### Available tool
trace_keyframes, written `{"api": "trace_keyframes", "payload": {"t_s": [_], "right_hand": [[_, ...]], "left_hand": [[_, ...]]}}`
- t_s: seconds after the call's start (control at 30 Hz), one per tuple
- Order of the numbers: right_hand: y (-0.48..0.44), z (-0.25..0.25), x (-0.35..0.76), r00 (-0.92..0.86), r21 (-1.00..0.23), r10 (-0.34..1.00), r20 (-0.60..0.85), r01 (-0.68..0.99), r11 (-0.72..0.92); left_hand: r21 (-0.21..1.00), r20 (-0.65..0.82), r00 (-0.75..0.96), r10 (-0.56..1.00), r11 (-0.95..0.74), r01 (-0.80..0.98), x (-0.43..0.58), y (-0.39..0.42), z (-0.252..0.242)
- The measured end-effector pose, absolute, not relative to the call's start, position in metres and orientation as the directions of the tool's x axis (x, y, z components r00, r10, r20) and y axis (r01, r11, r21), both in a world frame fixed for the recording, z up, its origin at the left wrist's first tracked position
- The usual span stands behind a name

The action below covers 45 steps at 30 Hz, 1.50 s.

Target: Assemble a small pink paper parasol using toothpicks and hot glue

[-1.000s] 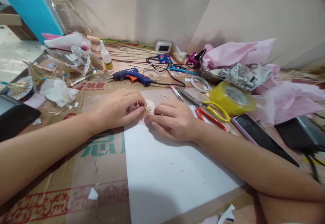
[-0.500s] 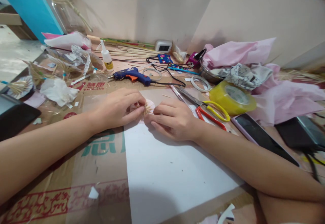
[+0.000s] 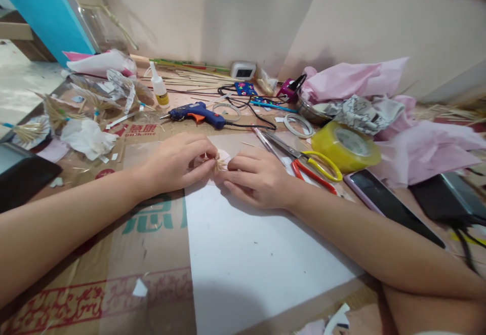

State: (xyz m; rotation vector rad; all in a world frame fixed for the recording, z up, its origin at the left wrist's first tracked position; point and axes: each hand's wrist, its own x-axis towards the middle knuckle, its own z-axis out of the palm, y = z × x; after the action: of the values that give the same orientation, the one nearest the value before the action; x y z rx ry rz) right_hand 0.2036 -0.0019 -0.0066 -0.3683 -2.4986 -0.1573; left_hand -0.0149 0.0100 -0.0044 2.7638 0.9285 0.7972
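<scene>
Between my two hands is a small bundle of thin wooden sticks [image 3: 219, 163], splayed out, with a pale pink paper disc [image 3: 224, 156] behind it. My left hand [image 3: 186, 162] pinches the bundle between thumb and forefinger. From the other side my right hand [image 3: 256, 178] closes its fingertips at the sticks' ends; what exactly they grip is too small to make out. Both hands rest at the top of a white paper sheet [image 3: 243, 254]. Just right of my right hand lie scissors [image 3: 299, 158] with one red and one yellow handle.
A blue glue gun [image 3: 197, 114] and a glue bottle [image 3: 159, 89] lie beyond my hands. Finished-looking stick-and-paper fans [image 3: 91, 102] crowd the left. At right are yellow tape [image 3: 343, 145], a phone [image 3: 395, 206] and pink paper [image 3: 429, 148]. Cardboard [image 3: 152, 254] covers the work surface.
Both hands keep almost the same place and hold. The whole view has shifted very slightly.
</scene>
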Motion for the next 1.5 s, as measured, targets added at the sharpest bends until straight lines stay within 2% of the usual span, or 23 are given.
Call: {"api": "trace_keyframes", "payload": {"t_s": [0.33, 0.47, 0.53, 0.6, 0.73, 0.8, 0.9, 1.03, 1.2, 1.4, 1.5], "right_hand": [[0.0, -0.008, 0.205, -0.786, 0.021, 0.224, 0.576, 0.288, 0.957], [-0.002, -0.003, 0.206, -0.746, -0.04, 0.259, 0.614, 0.298, 0.954], [-0.004, 0.008, 0.208, -0.715, -0.099, 0.337, 0.612, 0.353, 0.93], [-0.005, 0.026, 0.213, -0.672, -0.171, 0.47, 0.571, 0.463, 0.87], [0.0, 0.062, 0.233, -0.521, -0.276, 0.777, 0.354, 0.735, 0.619], [0.007, 0.072, 0.246, -0.445, -0.229, 0.867, 0.226, 0.84, 0.491], [0.018, 0.071, 0.259, -0.352, -0.088, 0.934, 0.056, 0.931, 0.355], [0.031, 0.057, 0.261, -0.294, 0.015, 0.948, -0.119, 0.954, 0.298], [0.037, 0.037, 0.254, -0.298, 0.072, 0.947, -0.119, 0.949, 0.308], [0.038, 0.022, 0.248, -0.315, 0.057, 0.944, -0.1, 0.945, 0.321], [0.037, 0.026, 0.248, -0.327, 0.003, 0.934, -0.146, 0.944, 0.331]], "left_hand": [[0.34, 0.367, 0.676, 0.64, -0.768, 0.543, -0.015, 0.013, -0.005], [0.356, 0.33, 0.685, 0.649, -0.758, 0.547, -0.014, 0.013, -0.005], [0.362, 0.316, 0.689, 0.653, -0.754, 0.548, -0.013, 0.013, -0.003], [0.365, 0.299, 0.689, 0.66, -0.747, 0.556, -0.012, 0.013, -0.001], [0.375, 0.262, 0.693, 0.671, -0.733, 0.568, -0.012, 0.011, 0.002], [0.381, 0.252, 0.696, 0.673, -0.73, 0.568, -0.012, 0.012, 0.003], [0.381, 0.253, 0.696, 0.672, -0.73, 0.567, -0.012, 0.012, 0.004], [0.374, 0.25, 0.692, 0.677, -0.727, 0.576, -0.011, 0.011, 0.004], [0.373, 0.242, 0.693, 0.679, -0.724, 0.58, -0.012, 0.012, 0.003], [0.373, 0.246, 0.699, 0.671, -0.732, 0.571, -0.013, 0.015, 0.001], [0.366, 0.255, 0.702, 0.664, -0.739, 0.566, -0.012, 0.015, 0.0]]}}
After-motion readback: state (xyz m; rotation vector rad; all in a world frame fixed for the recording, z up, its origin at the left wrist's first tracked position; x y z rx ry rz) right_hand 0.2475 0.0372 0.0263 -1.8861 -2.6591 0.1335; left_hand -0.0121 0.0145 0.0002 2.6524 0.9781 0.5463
